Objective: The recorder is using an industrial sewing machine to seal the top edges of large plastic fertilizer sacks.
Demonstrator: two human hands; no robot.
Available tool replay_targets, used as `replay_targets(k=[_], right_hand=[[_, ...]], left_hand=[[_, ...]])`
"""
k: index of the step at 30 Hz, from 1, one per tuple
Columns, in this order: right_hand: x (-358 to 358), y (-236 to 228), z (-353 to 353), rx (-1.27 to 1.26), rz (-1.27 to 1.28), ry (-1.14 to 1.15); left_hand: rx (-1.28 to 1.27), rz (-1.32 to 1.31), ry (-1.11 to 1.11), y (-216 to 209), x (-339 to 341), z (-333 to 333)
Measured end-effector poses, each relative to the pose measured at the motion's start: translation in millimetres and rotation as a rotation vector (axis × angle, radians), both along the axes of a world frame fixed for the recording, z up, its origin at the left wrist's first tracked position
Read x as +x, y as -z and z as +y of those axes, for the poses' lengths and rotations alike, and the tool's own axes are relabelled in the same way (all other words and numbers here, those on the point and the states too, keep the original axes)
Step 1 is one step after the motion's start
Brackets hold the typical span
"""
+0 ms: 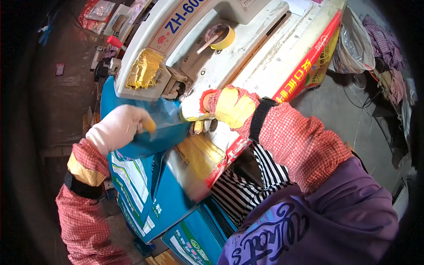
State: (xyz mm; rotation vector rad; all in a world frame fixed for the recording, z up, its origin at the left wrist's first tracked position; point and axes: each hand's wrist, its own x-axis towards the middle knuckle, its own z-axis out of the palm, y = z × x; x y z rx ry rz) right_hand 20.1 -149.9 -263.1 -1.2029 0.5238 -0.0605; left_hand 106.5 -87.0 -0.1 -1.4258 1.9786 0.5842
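- Dusty grey concrete floor [335, 106] spreads to your right, and a white, paint-worn machine table [265, 66] fills the top of the view with its pale machine head [176, 31] arching over it.
- On that table sits a yellow roll of tape [222, 36] with a thin stick lying across its hole.
- Your left hand [118, 128], in a pale cloth glove with a red checked sleeve cover, has its fingers curled shut on the edge of a blue printed woven sack [150, 137], just below the front of the machine head.
- Your right hand [221, 108], in a white and yellow glove, closes on the same sack's top edge where it meets the machine; the fingertips are partly hidden, so you cannot tell how tight the hold is.
- The sack hangs off the table's near edge toward you; whether it holds anything cannot be told.
- More blue and green printed sacks [194, 243] lie stacked below it.
- A clear plastic bag [353, 48] sags at the table's far right end; what it holds is unclear.
- Beyond it lies a heap of checked cloth [384, 39].
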Motion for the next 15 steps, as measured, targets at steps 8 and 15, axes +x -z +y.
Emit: replay_targets(k=[8, 15], right_hand=[[-14.3, -4.1, -10.3, -1.096, 0.037, -0.147], [-32.0, -92.3, 76.7, -1.197, 0.593, 0.284]], left_hand=[[0.024, -0.807, 0.459, -3.7, -32.7, 34.3], [0.096, -0.467, 0.908, 49.9, -34.9, 121.9]])
